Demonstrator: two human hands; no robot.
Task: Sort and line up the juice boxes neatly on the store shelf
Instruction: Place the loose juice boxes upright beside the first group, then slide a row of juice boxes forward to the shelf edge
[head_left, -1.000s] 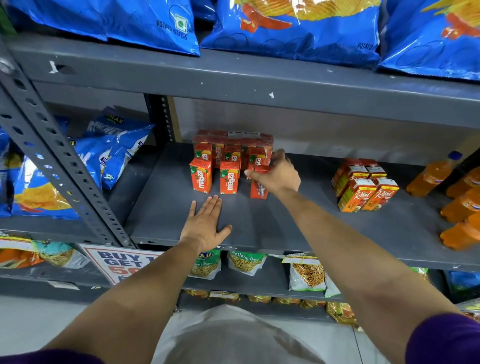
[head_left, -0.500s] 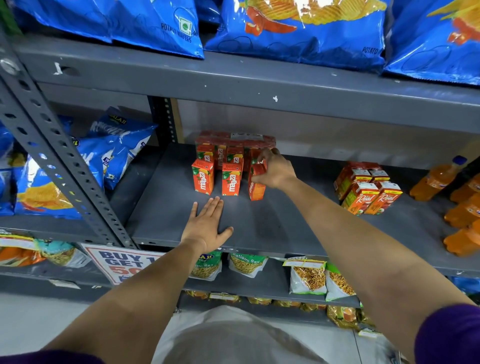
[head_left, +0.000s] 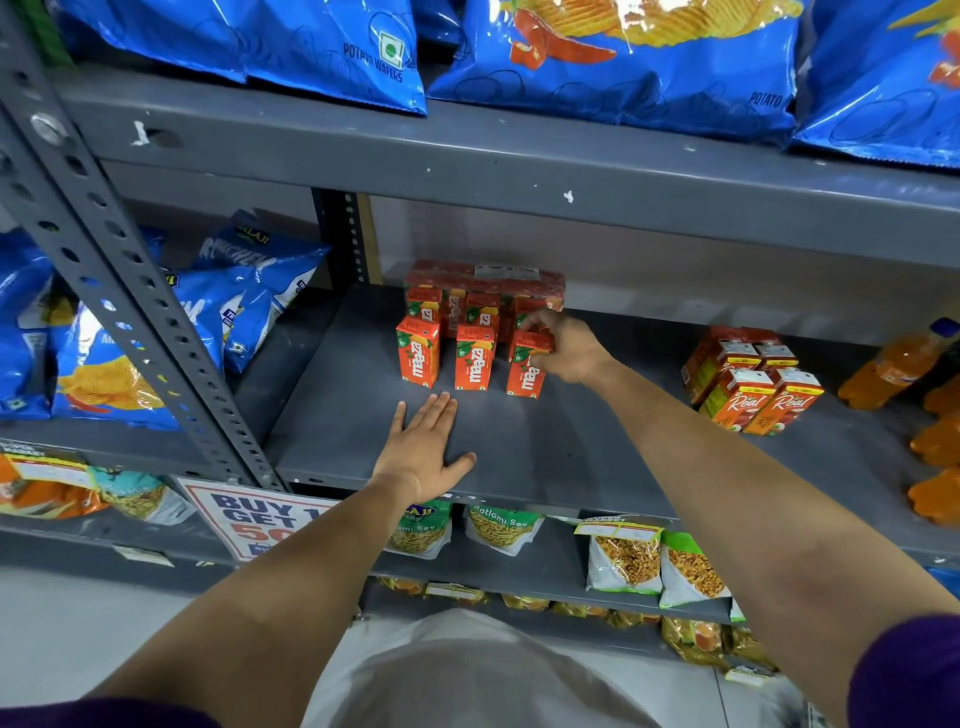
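Three orange Maaza juice boxes stand in a front row on the grey shelf (head_left: 571, 457): a left box (head_left: 418, 353), a middle box (head_left: 474, 358) and a right box (head_left: 525, 370). My right hand (head_left: 563, 349) grips the right box by its top and side, and the box leans slightly. More Maaza boxes stand behind, in front of a shrink-wrapped pack (head_left: 485, 275). My left hand (head_left: 423, 452) lies flat on the shelf, fingers apart, just in front of the row. A group of Real juice boxes (head_left: 753, 384) stands further right.
Blue chip bags (head_left: 613, 57) fill the shelf above and the bay to the left (head_left: 114, 353). Orange drink bottles (head_left: 893, 369) lie at the far right. Snack packets (head_left: 623, 556) hang below. A perforated steel upright (head_left: 104, 249) slants across the left.
My right hand has turned the right front Maaza box so that its front label now faces out, and has drawn it into line with the other two. My left hand stays flat.
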